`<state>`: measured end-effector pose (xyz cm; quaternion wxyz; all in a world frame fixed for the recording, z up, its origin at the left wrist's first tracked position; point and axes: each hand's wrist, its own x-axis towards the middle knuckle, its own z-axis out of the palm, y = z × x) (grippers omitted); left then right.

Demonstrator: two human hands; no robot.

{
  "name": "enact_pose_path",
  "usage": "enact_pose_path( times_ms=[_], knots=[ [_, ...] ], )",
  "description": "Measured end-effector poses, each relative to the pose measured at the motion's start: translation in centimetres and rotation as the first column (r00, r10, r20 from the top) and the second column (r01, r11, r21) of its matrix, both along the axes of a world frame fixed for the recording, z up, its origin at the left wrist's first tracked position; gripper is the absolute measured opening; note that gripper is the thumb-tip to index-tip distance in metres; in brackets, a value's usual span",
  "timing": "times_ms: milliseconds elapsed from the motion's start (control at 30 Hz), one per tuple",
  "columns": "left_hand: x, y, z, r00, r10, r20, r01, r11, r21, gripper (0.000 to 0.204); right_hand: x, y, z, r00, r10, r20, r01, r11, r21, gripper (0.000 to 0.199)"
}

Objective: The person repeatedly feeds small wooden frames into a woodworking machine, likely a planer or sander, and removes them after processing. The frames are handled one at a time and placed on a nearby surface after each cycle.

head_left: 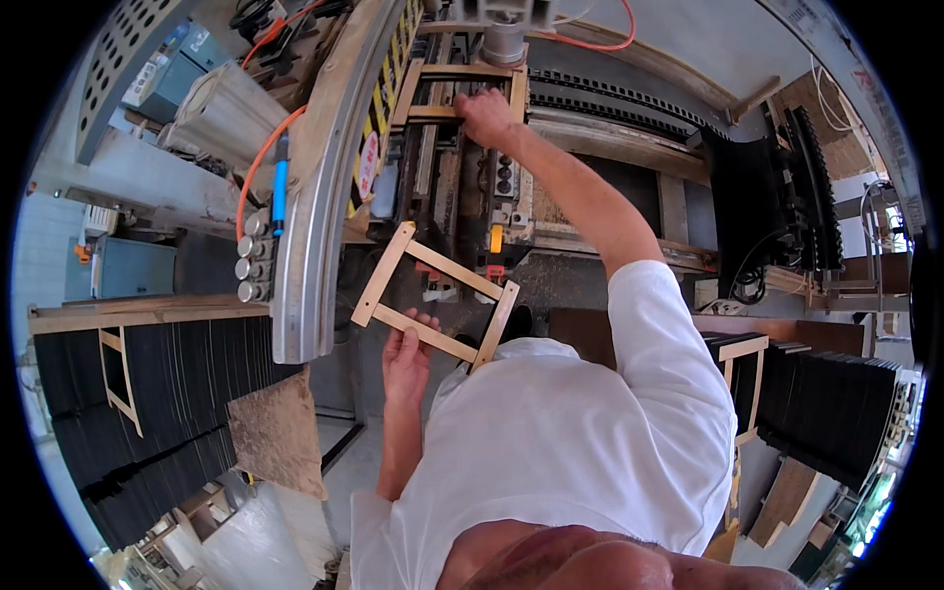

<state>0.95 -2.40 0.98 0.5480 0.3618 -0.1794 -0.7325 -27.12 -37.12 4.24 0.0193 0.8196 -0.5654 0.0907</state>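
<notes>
A pale wooden frame [374, 285] with four-sided bars and small dark holes near its corners is in my left hand [406, 359]. My left fingers and thumb close round its near bar, and the frame hangs tilted in front of my body. Farther off, a second wooden frame [406, 93] lies on the bed of a machine [425, 162]. My right hand [484, 116] reaches over to that frame, its fingers curled on the near bar by the right corner. A grey cylindrical machine head [503, 44] stands just beyond this hand.
A metal beam [307, 246] with yellow-black striping runs along the left, a blue pen-like item [279, 197] on it. Stacks of dark panels [177, 393] stand at left and right. Black cable chains [629, 98] cross the back right. An orange hose [258, 157] hangs at left.
</notes>
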Motion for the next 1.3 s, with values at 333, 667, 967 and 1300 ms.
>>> enact_pose_path(
  times_ms=[333, 667, 967, 1300],
  knots=[
    [7.5, 1.7, -1.9, 0.995, 0.067, 0.068, -0.073, 0.994, 0.086, 0.036, 0.7, -5.7, 1.0, 0.974, 0.021, -0.224, -0.039, 0.996, -0.077, 0.032],
    [9.3, 3.2, -6.6, 0.956, 0.276, 0.101, -0.291, 0.940, 0.181, 0.036, 4.4, -10.8, 1.3, 0.886, 0.020, -0.463, -0.073, 0.992, -0.098, 0.029],
    [6.9, 4.5, -8.9, 0.916, 0.389, 0.101, -0.402, 0.884, 0.237, 0.032, 2.3, -17.4, -1.0, 0.915, -0.009, -0.402, -0.051, 0.989, -0.138, 0.024],
    [4.2, 2.9, -11.1, 0.903, 0.374, 0.213, -0.423, 0.862, 0.280, 0.025, 2.4, -17.7, 0.8, 0.938, 0.061, -0.342, -0.056, 0.998, 0.025, 0.025]
  ],
)
